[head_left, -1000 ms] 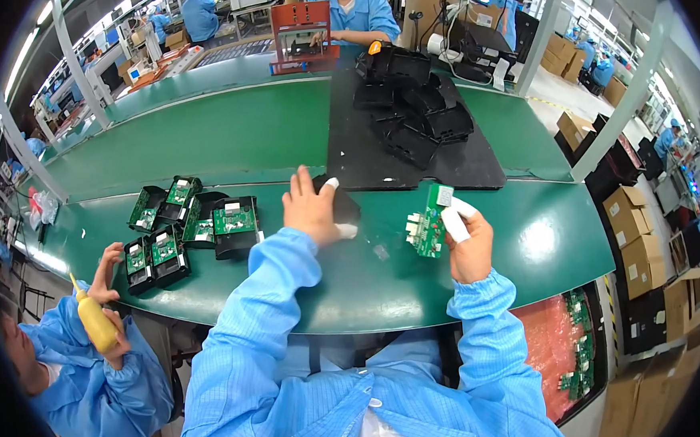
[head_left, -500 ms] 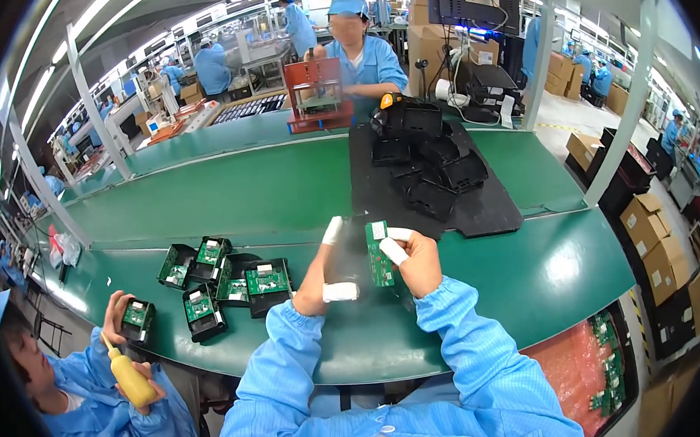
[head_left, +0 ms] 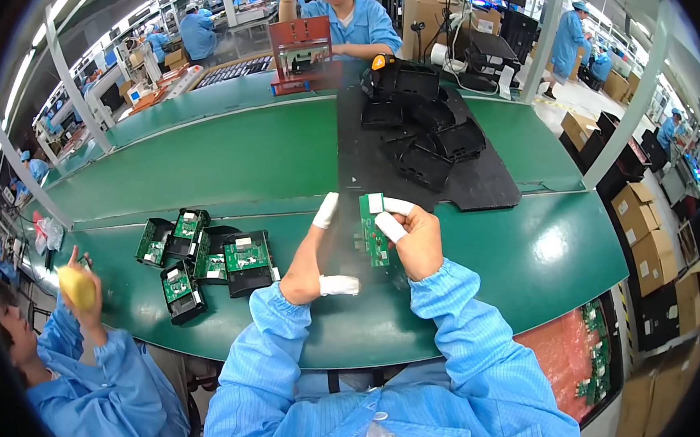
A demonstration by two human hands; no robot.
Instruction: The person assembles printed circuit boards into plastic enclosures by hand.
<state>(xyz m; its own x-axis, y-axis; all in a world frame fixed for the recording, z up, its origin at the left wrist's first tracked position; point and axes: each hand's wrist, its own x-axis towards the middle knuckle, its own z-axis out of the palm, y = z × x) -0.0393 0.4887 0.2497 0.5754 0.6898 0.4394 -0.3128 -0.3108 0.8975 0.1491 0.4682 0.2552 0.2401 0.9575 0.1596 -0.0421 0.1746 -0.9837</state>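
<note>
A green circuit board [head_left: 374, 231] with a white component at its top end stands upright over the bench, pinched in my right hand [head_left: 417, 242]. White covers wrap that hand's thumb and forefinger. Facing the board from the left is my left hand [head_left: 306, 267], its covered thumb and forefinger spread wide apart. A blur fills the space between that hand and the board, so its other fingers are hard to make out. Left of it, several black housings with green boards inside [head_left: 247, 254] lie grouped on the green bench [head_left: 349, 331].
Empty-looking black housings [head_left: 427, 166] are heaped on a black mat [head_left: 477, 199] beyond my hands. A red fixture [head_left: 301, 53] stands before a co-worker opposite. At the left, another co-worker holds a yellow bottle [head_left: 78, 288]. More boards lie in a pink-lined bin [head_left: 571, 357] at lower right.
My view has tilted and shifted slightly. My hands keep nearly the same pose around the board. The left co-worker has raised the yellow bottle, and the housing they held no longer shows.
</note>
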